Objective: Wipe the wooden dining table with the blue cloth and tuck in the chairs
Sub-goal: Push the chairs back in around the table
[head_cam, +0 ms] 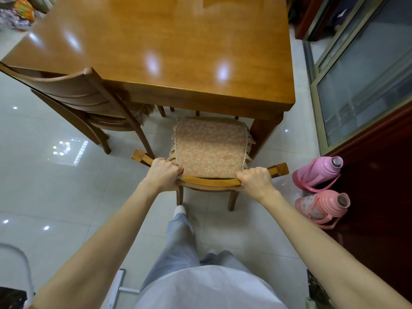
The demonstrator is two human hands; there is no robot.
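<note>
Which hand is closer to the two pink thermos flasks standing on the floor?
The right hand. It grips the chair backrest at the end toward the pink thermos flasks; the left hand grips the far end.

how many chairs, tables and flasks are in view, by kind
chairs: 2, one with a floral cushion gripped at its backrest by the left hand and right hand, one at the table's left side
tables: 1, the wooden dining table
pink flasks: 2, standing on the floor at right
total: 5
</note>
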